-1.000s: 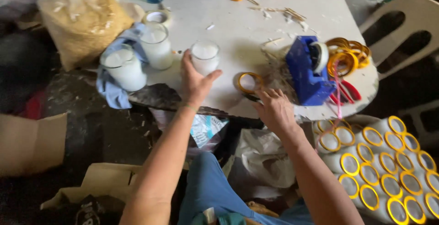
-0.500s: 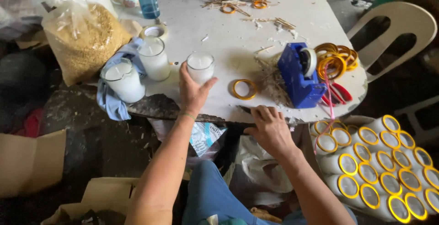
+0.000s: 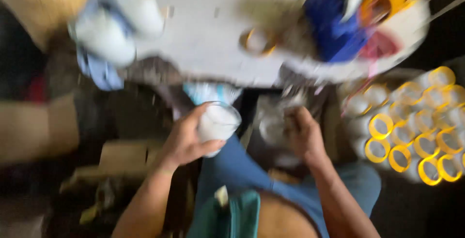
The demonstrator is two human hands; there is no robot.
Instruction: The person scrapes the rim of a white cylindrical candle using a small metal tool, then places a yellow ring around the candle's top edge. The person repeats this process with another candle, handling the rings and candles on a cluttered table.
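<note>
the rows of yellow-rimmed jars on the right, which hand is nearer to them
Right. The right hand is down by the lap in crumpled clear plastic, just beside the yellow-rimmed jars. The left hand holds a white-filled glass farther away, across the lap.

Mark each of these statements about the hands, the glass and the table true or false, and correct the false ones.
1. The left hand grips a glass of white wax. True.
2. That glass stands on the white table. False: it is held below the table edge, over the lap.
3. The right hand holds the blue object. False: that sits on the table.
4. Yellow-rimmed glasses are clustered at the person's right. True.
</note>
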